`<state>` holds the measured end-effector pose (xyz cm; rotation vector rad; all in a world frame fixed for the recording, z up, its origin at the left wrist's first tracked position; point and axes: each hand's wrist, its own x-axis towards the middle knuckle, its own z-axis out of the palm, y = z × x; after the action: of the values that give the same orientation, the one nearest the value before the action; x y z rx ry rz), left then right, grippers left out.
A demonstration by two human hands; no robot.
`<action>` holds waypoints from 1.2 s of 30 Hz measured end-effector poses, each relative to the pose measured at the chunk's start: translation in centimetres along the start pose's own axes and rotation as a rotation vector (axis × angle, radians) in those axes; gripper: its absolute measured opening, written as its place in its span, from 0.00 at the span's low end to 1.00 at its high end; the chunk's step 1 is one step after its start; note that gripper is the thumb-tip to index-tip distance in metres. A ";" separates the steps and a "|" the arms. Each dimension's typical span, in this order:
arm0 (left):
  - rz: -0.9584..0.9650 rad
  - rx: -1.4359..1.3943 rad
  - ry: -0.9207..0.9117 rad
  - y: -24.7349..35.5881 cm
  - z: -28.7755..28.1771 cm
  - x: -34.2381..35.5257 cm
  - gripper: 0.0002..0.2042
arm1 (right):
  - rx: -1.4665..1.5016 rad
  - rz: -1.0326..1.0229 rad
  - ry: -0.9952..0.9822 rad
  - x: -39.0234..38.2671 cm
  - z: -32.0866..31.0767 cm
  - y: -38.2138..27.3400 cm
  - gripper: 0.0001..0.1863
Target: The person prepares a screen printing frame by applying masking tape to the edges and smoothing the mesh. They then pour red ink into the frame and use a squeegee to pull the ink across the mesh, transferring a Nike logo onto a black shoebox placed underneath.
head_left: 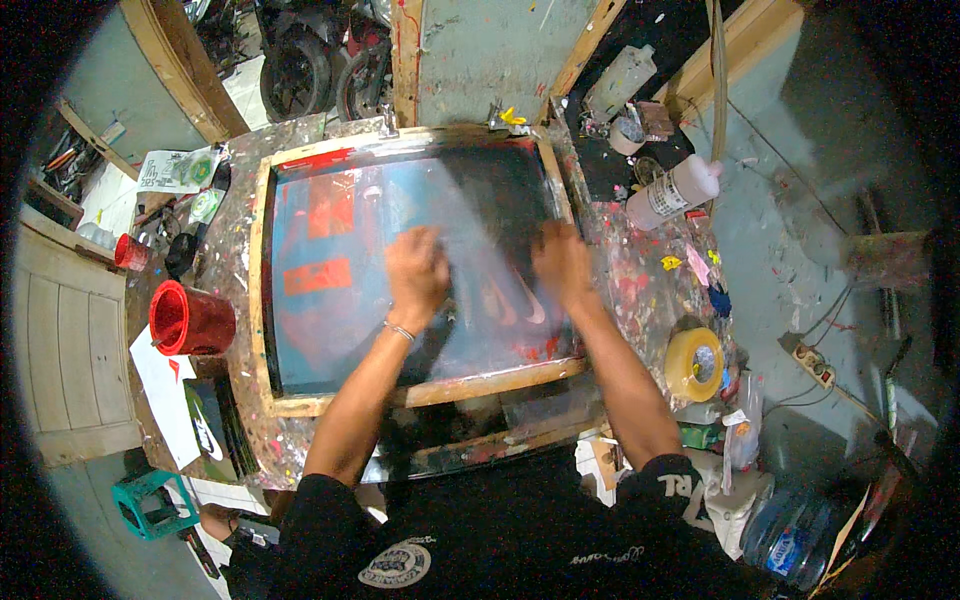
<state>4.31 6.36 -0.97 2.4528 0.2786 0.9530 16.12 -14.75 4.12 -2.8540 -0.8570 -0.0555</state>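
Note:
A wood-framed printing screen (355, 200) lies on the paint-spattered table (640, 300), its mesh blue-grey with orange patches and a dark right side. My left hand (418, 268), a bracelet at its wrist, is over the middle of the mesh with fingers curled. My right hand (562, 262) is at the screen's right side by the frame, fingers also bent. Both are slightly blurred, and I cannot make out what, if anything, is inside their fingers.
Left are a red pot (185, 325), small red cup (132, 252) and papers (165, 390). Right are a tape roll (693, 365) and pale bottle (672, 195). A green stool (150, 505), water jug (785, 535) and power strip (813, 365) lie lower; motorbike wheels (295, 70) stand behind.

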 end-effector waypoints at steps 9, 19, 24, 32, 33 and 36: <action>0.370 0.100 -0.651 2.5 2.5 0.5 0.34 | 0.141 -0.170 0.107 -3.7 5.0 -0.1 0.34; 0.136 0.327 -0.616 -0.8 0.8 -0.1 0.32 | 0.516 0.338 0.267 -0.9 5.5 -2.9 0.38; 0.024 0.589 -0.602 -1.9 -1.8 0.2 0.33 | 0.392 0.240 0.009 -0.4 1.4 -3.4 0.32; -0.070 -0.083 -0.288 6.2 -11.9 -4.5 0.19 | -0.006 0.490 0.125 -19.7 -11.7 13.0 0.31; -0.117 -0.190 -0.314 8.2 -12.0 -5.2 0.16 | -0.059 0.692 -0.023 -21.4 -11.9 15.5 0.31; -0.114 -0.349 -0.387 12.1 -12.1 -7.0 0.13 | -0.134 0.668 -0.065 -23.7 -9.3 19.3 0.26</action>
<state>-8.87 -2.07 8.82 2.2093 0.1046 0.4213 7.03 -45.04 8.59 -3.1178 0.1287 0.0644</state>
